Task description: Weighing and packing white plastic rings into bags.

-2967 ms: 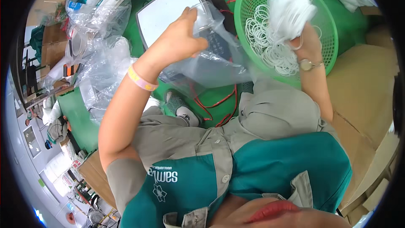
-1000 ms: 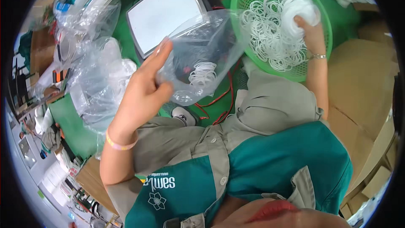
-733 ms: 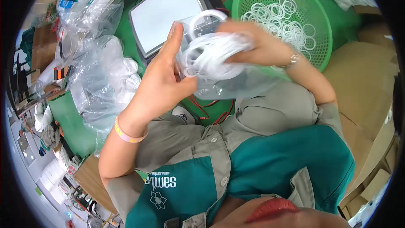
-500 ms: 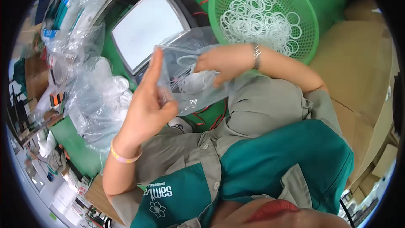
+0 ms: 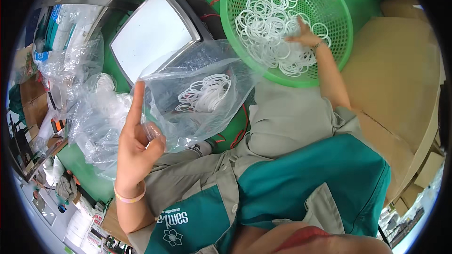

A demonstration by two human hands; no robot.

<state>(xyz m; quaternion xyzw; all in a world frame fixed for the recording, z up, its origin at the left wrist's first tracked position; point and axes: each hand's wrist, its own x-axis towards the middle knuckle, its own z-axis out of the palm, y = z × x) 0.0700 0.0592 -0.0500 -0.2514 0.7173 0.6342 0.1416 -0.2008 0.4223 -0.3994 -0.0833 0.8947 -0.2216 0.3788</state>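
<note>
- Basically, box (image 5: 393,80): brown cardboard, right side of frame.
- Basket (image 5: 346,33): green, perforated, top center-right, just left of box.
- Bag (image 5: 183,129): clear plastic, mouth spread, center-left, overlapping lower edge of white-topped unit (image 5: 150,30) in upper left.
- Rings (image 5: 266,23): white, loose heap in basket.
- Left hand (image 5: 134,148): lower left of center, holding bag's left edge, index finger straight up, other fingers curled; well apart from right hand.
- Bag rings (image 5: 207,94): white bunch inside bag, center-left.
- Right hand (image 5: 307,37): in basket among rings, thumb and index parted; can't tell if gripping any.
- Cord (image 5: 245,122): red, center, below bag.
</note>
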